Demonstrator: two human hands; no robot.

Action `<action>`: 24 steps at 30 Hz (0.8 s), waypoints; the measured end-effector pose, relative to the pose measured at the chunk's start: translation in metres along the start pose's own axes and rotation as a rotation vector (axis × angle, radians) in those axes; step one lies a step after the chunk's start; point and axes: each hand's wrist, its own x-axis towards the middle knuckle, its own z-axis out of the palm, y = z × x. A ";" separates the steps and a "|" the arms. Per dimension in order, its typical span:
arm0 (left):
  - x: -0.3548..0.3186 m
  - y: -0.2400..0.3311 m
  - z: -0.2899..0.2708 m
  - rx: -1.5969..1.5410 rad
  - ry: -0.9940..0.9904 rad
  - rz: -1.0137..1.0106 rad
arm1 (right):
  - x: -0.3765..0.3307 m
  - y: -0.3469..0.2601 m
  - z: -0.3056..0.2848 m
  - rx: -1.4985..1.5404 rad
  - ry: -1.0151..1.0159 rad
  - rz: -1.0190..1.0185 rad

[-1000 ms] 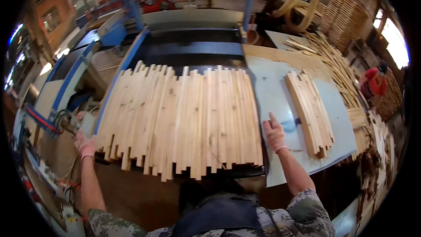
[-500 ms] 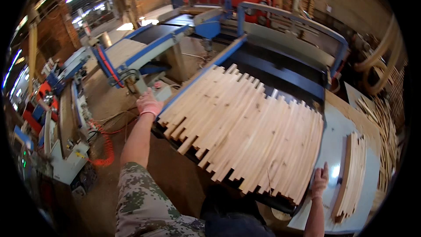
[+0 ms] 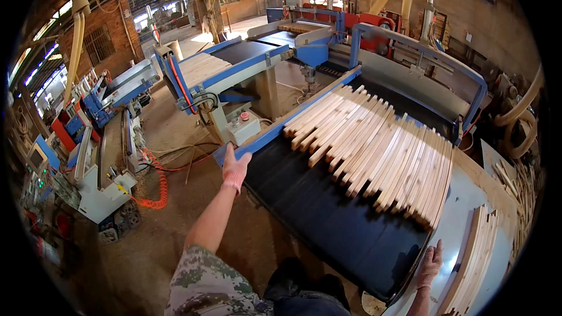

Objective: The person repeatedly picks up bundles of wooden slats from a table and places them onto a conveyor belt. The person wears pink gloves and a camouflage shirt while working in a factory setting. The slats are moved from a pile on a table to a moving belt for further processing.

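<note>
My left hand (image 3: 235, 168), in a pinkish glove, lies at the near left corner of the blue conveyor frame (image 3: 270, 136). Its thumb stands apart from the fingers and it holds nothing. Close beyond it is a grey control box (image 3: 244, 130) with a red button (image 3: 244, 116). My right hand (image 3: 431, 264), also gloved, is by the belt's right edge, over a pale side table (image 3: 455, 222), fingers stretched out and empty. Between and beyond my hands, many wooden strips (image 3: 374, 140) lie side by side with uneven ends on the black conveyor belt (image 3: 328, 210).
A small stack of wooden strips (image 3: 473, 260) rests on the side table. A blue-grey gantry frame (image 3: 421, 50) spans the belt's far end. At left stand another machine (image 3: 105, 169) and a coiled orange hose (image 3: 157, 190). A second conveyor (image 3: 240, 52) carries more strips.
The wooden strips have travelled away from me along the belt, baring black belt at the near end. My view has shifted left; both hands stay near the conveyor's sides.
</note>
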 end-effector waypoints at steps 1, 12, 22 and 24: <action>-0.020 -0.022 -0.010 -0.155 -0.057 -0.005 | -0.005 -0.015 0.001 -0.048 -0.031 0.054; -0.386 -0.305 -0.079 0.600 -0.987 0.077 | -0.005 0.000 -0.004 0.021 -0.037 0.060; -0.495 -0.370 -0.073 -0.084 -0.750 -1.595 | -0.003 0.003 -0.001 -0.021 -0.035 0.062; -0.470 -0.371 -0.065 0.124 -0.685 -1.448 | -0.001 -0.004 0.003 -0.045 -0.084 0.084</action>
